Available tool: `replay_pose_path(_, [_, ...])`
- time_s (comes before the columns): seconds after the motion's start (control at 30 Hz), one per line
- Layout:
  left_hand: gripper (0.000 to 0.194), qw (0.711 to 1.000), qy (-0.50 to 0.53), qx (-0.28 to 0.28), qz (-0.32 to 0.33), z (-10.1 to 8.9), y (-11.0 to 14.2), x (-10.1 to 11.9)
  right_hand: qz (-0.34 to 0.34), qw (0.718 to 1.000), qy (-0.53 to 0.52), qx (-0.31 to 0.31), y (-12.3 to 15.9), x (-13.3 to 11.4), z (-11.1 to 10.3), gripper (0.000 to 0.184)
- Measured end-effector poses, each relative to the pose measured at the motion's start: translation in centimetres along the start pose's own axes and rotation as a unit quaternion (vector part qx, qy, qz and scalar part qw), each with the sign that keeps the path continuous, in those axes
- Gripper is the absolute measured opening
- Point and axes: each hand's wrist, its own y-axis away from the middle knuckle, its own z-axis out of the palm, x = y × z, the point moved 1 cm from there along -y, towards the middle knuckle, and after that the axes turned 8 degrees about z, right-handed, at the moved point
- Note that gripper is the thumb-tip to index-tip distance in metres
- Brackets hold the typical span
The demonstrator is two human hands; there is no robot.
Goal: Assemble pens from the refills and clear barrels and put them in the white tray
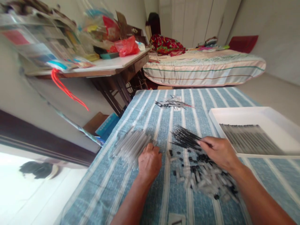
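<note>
While both arms of the person reach over the counter (165, 175), which is covered by a blue cloth with white stripes, a loose heap of small clear and black pieces (206, 179) lies close below the right hand (220, 152). The left hand (150, 162) is at the right edge of a bundle of clear tubes (132, 145). Its fingers (150, 147) are bent inward and their tips are hidden, so I cannot tell whether they hold a tube. On the right hand, the thumb and fingers come nearly together at the near end of a bundle of black sticks (186, 136); they touch it, but blur does not let me tell how firm the grip is. To the right stands a white tray (273, 117), with a row of thin grey sticks (253, 139) laid side by side inside. Farther away, a small pile of dark thin pieces (172, 103) lies across the cloth. Beyond the counter is a bed (203, 70) with a striped cover.
</note>
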Motion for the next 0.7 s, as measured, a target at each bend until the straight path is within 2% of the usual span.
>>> replay_pose_path(0.13, [0.021, 1.000, -0.013, -0.004, 0.009, 0.0, -0.1, -0.2, -0.076, 0.995, 0.007, -0.065, 0.8, -2.5, 2.0, 0.031])
replay_pose_path(0.23, [0.018, 1.000, 0.000, 0.007, 0.029, 0.2, 0.1, -0.2, -0.093, 0.991, 0.019, -0.091, 1.1, -3.1, 3.0, 0.023])
replay_pose_path(0.33, [0.017, 0.996, 0.057, 0.054, 0.045, 0.3, 0.3, -0.2, -0.084, 0.991, 0.030, -0.097, 1.0, -3.1, 3.4, 0.023])
replay_pose_path(0.4, [0.015, 0.985, 0.131, 0.103, 0.045, 0.2, 0.3, -0.2, -0.067, 0.993, 0.043, -0.092, 0.8, -3.0, 3.4, 0.024])
replay_pose_path(0.5, [0.010, 0.945, 0.296, 0.140, 0.022, 0.1, 0.3, -0.1, -0.050, 0.992, 0.073, -0.092, 0.5, -3.0, 3.4, 0.024])
replay_pose_path(0.6, [0.010, 0.873, 0.477, 0.103, -0.022, 0.0, 0.3, 0.1, -0.048, 0.987, 0.105, -0.111, 0.4, -3.1, 3.7, 0.024])
replay_pose_path(0.67, [0.011, 0.828, 0.553, 0.084, -0.047, 0.0, 0.3, 0.3, -0.043, 0.983, 0.133, -0.121, 0.4, -3.3, 4.0, 0.025])
replay_pose_path(0.7, [0.012, 0.814, 0.573, 0.081, -0.055, 0.0, 0.4, 0.3, -0.040, 0.980, 0.148, -0.127, 0.4, -3.4, 4.0, 0.026])
